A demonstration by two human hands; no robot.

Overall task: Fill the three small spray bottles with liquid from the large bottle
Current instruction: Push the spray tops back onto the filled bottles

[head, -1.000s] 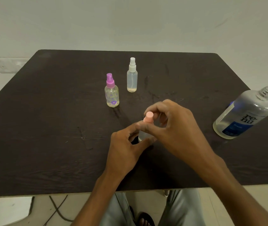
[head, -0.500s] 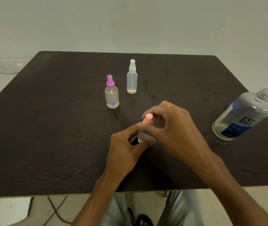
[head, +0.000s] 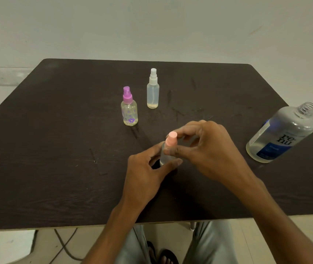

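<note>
Just below the centre of the frame, the pink-capped spray bottle (head: 168, 149) stood on the dark table (head: 47, 149), held between both hands. The left hand (head: 144, 178) curled thumb and fingers round the clear lower body, steadying it against the tabletop, while the right hand (head: 207, 149) pinched the pink spray head (head: 171, 140) from the right, thumb below and forefinger arched over the top. Whether the head was being screwed on or off could not be told. Such a bottle looked light and thin-walled, likely to tip or squash under a hard squeeze, so a hold low on the body with a gentle twist at the collar seemed right. The purple-capped bottle (head: 129, 109) and the white-capped bottle (head: 152, 90) stood capped above centre, each with some pale liquid at the bottom. At the right edge the large bottle (head: 283, 134) stood uncapped with only a low pool of liquid left; it was probably fairly light, its smooth clear wall possibly slippery, and best grasped round the labelled middle.
</note>
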